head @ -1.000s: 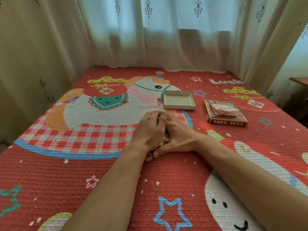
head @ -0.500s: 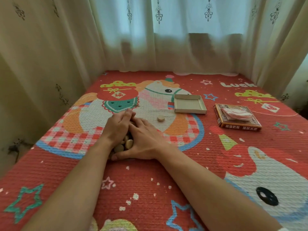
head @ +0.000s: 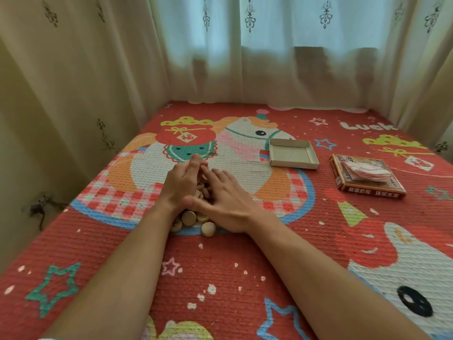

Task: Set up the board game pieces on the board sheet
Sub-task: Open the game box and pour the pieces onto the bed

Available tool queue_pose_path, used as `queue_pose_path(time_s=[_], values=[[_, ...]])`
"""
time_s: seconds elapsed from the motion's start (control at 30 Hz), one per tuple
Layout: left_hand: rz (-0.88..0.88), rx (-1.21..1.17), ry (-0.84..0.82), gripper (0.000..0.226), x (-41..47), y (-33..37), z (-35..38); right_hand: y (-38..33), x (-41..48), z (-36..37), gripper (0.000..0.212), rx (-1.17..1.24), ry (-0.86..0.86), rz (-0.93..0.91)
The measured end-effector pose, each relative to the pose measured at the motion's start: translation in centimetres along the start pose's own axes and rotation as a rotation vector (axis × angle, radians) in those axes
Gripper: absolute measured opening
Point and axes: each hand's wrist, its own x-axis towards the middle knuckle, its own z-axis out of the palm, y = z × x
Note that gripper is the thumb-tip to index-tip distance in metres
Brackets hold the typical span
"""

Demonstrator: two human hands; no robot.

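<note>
A red cartoon mat [head: 220,278] fills the view; at its right lies a printed box [head: 372,191] with the folded board sheet [head: 365,171] on top; beside it, an open cardboard tray [head: 291,154]; the left hand [head: 180,185] and right hand [head: 228,204], fingers straight and gripping nothing, press in on a heap of round wooden pieces [head: 188,217] mid-mat.

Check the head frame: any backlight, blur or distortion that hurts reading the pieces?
Head view: window glow through the curtains is bright, not blown out; mat is softly lit, no hard shadows; wide-angle lens bows the edges; left hand and right hand look slightly soft; wooden pieces are mostly hidden between them, markings unreadable.
</note>
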Motion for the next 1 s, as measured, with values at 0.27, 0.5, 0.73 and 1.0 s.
queue_pose_path(time_s=[0.27,0.5,0.73,1.0], values=[[-0.028,0.049,0.031,0.061,0.3,-0.5,-1.7,-1.7,1.9,2.3,0.110,-0.138,0.010,-0.090],[0.088,0.265,0.098,0.051,0.2,0.2,-1.7,-1.9,2.4,2.9,0.112,-0.110,0.102,-0.132],[0.302,0.390,0.074,0.053,-1.3,3.9,3.0,0.4,-2.1,-0.7,0.095,-0.049,0.248,-0.185],[0.349,0.195,-0.205,0.038,-3.3,7.3,13.6,8.9,-9.0,-5.7,0.059,-0.191,0.432,-0.034]])
